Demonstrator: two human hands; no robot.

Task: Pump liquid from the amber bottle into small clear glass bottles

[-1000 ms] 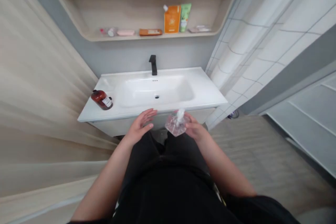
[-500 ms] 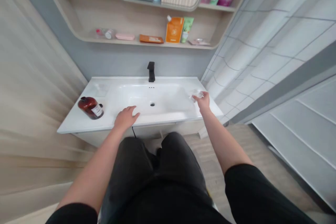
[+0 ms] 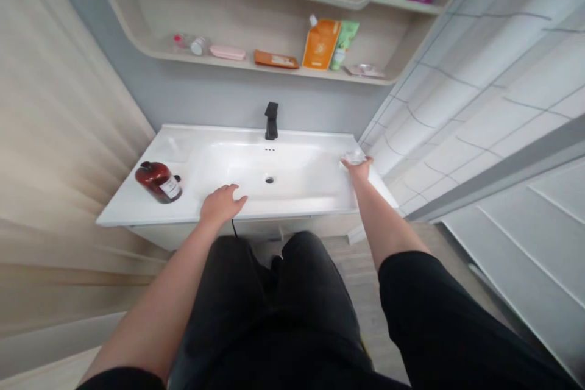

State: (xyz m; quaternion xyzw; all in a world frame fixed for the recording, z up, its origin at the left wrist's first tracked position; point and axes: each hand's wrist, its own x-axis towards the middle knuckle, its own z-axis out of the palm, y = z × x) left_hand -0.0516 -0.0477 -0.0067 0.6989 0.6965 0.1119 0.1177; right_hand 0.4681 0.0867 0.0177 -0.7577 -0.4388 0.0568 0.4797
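Observation:
My left hand (image 3: 219, 204) rests at the front rim of the white sink (image 3: 292, 207), palm down, thumb and fingers apart, with nothing in it. At the sink's right end is my right hand (image 3: 359, 169), its thumb and fingers spread beside a small clear object (image 3: 353, 157). This see-through thing sits on the right side of the counter; its kind is too blurred to tell, and the hand partly hides it. A brown bottle (image 3: 159, 182) with a white label lies tilted on the left of the counter.
A black faucet (image 3: 271, 120) stands behind the drain (image 3: 269, 180). Above is a wall shelf (image 3: 219, 12) with an orange pouch (image 3: 322, 44), a green tube (image 3: 344, 44), a pink case (image 3: 227, 52) and small bottles. Curtains hang left and right.
My right hand has moved right and slightly back with the clear object, and its fingers have spread. My left hand stays at the sink rim. The view has tilted down.

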